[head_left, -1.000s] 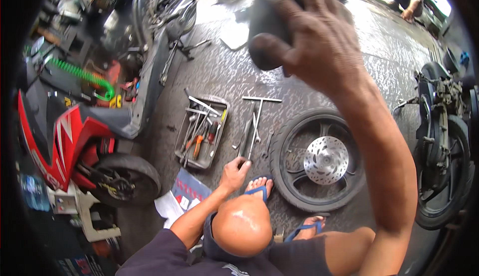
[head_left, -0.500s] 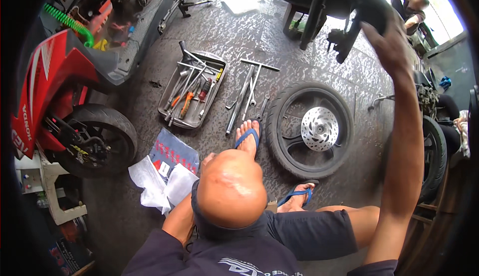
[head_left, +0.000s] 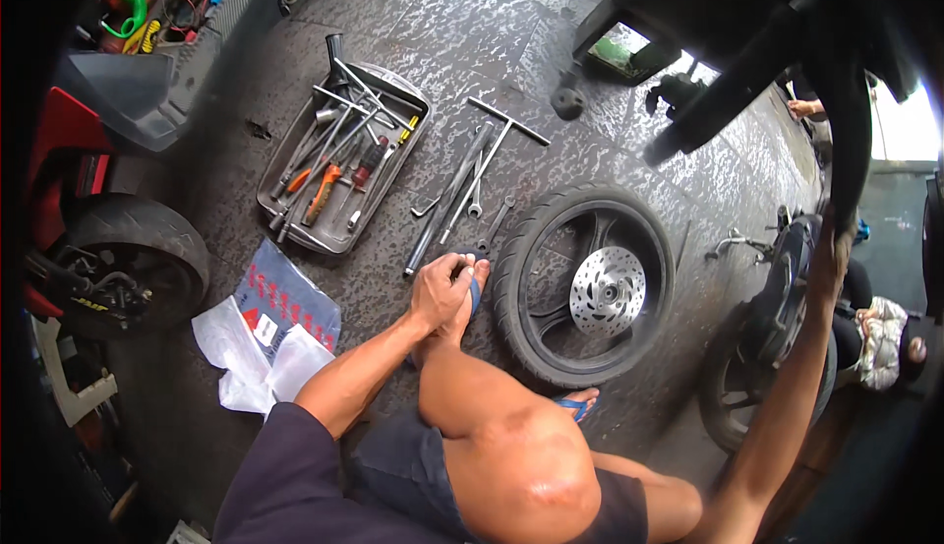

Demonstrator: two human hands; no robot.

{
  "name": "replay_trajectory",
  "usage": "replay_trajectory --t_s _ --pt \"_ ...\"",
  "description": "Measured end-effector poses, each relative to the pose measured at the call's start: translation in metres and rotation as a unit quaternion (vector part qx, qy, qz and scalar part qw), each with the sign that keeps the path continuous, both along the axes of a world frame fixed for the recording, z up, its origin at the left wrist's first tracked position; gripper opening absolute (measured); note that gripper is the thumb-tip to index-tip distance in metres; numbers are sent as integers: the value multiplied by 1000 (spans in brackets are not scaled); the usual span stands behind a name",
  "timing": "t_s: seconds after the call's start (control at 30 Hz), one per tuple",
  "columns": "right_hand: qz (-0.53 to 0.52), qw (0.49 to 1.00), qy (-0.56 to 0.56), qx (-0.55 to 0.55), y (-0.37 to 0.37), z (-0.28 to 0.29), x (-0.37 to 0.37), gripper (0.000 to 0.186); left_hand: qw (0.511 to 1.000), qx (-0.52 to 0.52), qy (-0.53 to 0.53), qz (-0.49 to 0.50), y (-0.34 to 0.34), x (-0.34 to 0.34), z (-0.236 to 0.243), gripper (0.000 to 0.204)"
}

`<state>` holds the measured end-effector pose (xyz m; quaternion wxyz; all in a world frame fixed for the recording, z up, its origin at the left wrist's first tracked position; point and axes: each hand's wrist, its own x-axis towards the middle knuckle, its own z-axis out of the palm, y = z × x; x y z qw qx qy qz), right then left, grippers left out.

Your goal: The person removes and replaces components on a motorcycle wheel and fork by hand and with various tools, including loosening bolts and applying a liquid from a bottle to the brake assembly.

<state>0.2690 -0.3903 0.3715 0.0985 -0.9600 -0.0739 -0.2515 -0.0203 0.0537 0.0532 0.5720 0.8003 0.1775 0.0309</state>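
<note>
My left hand (head_left: pixel 442 293) is closed in front of my sandalled foot, its fingertips pressed together. Whatever they might hold is hidden. Just beyond it, a small combination wrench (head_left: pixel 501 221) lies on the floor, close to a T-handle wrench (head_left: pixel 508 123) and a long metal bar (head_left: pixel 450 198). My right arm reaches out on the right, where my right hand (head_left: pixel 832 257) is seen edge-on at the lower end of a black curved part (head_left: pixel 851 101); its fingers are hidden. Between the two arms lies a wheel (head_left: pixel 509 283) with a tyre and a silver brake disc (head_left: pixel 609 291).
A metal tray (head_left: pixel 404 175) of screwdrivers and wrenches stands left of centre. Plastic packaging (head_left: pixel 292 293) lies nearer me. A red motorcycle (head_left: pixel 64 126) is at the left, another motorcycle's wheel (head_left: pixel 723 396) at the right. Dark machine parts (head_left: pixel 728 3) overhang the upper right. Another person (head_left: pixel 890 342) sits far right.
My left hand has come forward from beside my knee to my foot. My right hand has moved lower and to the right. The whole view has shifted, and my knee appears lower.
</note>
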Motion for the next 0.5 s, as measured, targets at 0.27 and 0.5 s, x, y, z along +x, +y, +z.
replay_trajectory --t_s 0.27,0.5 --pt "-24 952 67 297 -17 -21 -20 60 999 -25 29 7 -17 28 -8 14" --pt "-156 848 269 429 46 -125 -53 55 994 -29 103 31 3 29 -12 28"
